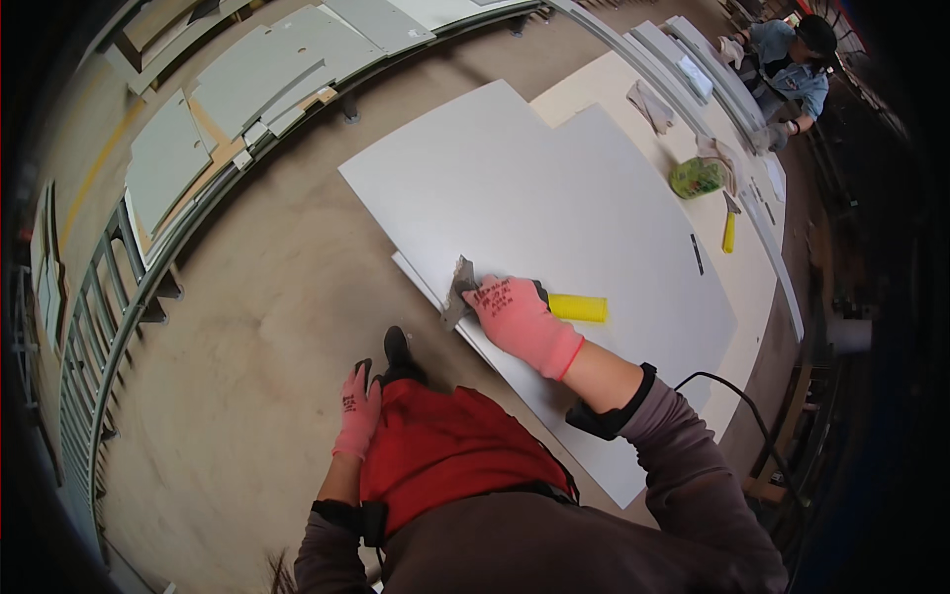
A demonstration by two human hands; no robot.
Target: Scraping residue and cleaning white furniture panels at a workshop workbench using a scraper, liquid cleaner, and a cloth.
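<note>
My right hand [520, 322], in a pink glove with dark fingertips, is closed around a scraper. The scraper's yellow handle [579, 308] sticks out to the right of the glove. Its wide metal blade [457, 295] meets the left edge of a large pale grey panel [554, 198], which lies flat on the worktable. Beneath that edge a second white sheet shows. My left hand [356, 411], gloved alike, hangs low beside my red apron [445, 445]. It holds nothing that I can see, and its fingers are loosely apart.
To the right lie another yellow-handled scraper [730, 230], a green container [696, 178], a rag [716, 153] and a black stick-like item [697, 254]. A gloved co-worker [787, 74] stands at the far right. On the left, a roller rack [104, 327] carries cut panels [262, 74]. A black cable [737, 391] loops near my right arm.
</note>
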